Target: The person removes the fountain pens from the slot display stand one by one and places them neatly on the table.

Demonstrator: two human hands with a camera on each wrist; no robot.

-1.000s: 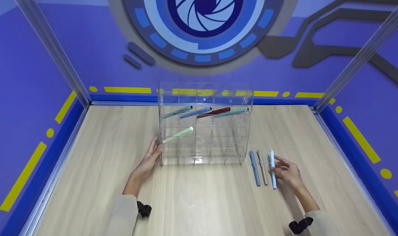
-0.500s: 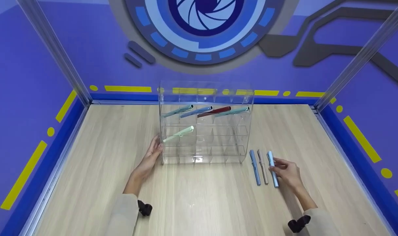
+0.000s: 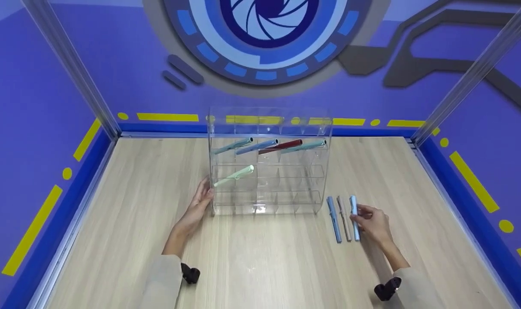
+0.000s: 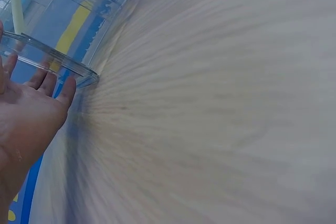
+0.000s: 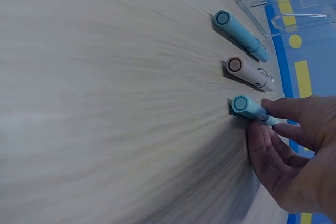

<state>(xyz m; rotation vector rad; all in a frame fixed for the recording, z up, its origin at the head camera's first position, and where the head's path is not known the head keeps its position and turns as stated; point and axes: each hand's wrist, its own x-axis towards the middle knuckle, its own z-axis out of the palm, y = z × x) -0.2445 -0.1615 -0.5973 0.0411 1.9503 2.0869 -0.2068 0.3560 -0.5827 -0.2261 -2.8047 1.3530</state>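
In the head view, my right hand (image 3: 374,222) pinches a light blue pen (image 3: 353,210) between thumb and fingers, low over the table. The right wrist view shows that pen (image 5: 247,106) end-on, its far part covered by the fingertips. To its left lie a grey-beige pen (image 3: 343,219) and a darker blue pen (image 3: 334,219), side by side. A clear acrylic pen rack (image 3: 267,184) stands at the middle back. My left hand (image 3: 195,210) rests against its left side, fingers extended along the panel (image 4: 79,69).
Across one tier of the rack lie a teal pen (image 3: 234,146), a blue pen (image 3: 257,146), a dark red pen (image 3: 282,146) and another teal pen (image 3: 305,146). A pale green pen (image 3: 234,175) lies lower left. Blue-purple walls (image 3: 89,77) enclose the wooden table (image 3: 252,266).
The light blue pen tilted, then straightened, and now sits slightly further left and back in my right hand. My left hand stays at the rack.
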